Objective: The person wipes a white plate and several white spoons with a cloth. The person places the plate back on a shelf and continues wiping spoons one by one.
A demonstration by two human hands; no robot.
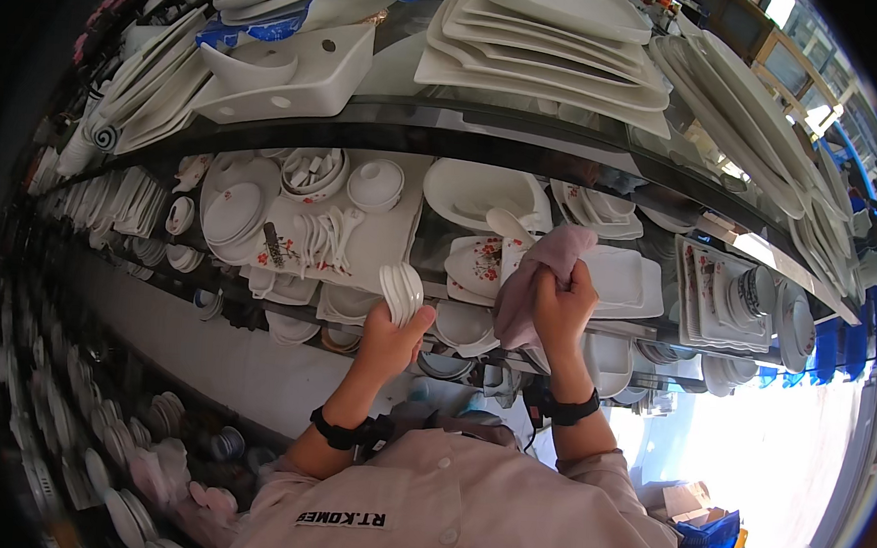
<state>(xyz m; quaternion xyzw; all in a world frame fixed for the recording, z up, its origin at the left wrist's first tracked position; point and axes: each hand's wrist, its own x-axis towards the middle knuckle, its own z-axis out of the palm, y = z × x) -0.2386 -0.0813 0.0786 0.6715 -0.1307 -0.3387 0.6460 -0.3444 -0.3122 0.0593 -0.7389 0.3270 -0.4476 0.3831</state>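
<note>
A few nested white ceramic spoons (402,291) stand up from my left hand (390,342), gripped between thumb and fingers. My right hand (564,310) is closed on a bunched pinkish-mauve cloth (527,293). Beside the cloth's upper left edge shows a white spoon (510,224); whether my right hand holds it or it rests on the dishes behind, I cannot tell. Ahead of my left hand, several more white spoons (325,238) lie in a row on a large white platter (380,260) with red floral decoration. The cloth partly hides a flower-patterned dish (476,261).
A dark shelf edge (416,133) runs above my hands, with stacked white platters (546,56) over it. On the platter sit a lidded bowl (375,185) and a bowl of small white pieces (314,171). Square plates (727,296) stand to the right. More crockery (128,444) lines the lower left.
</note>
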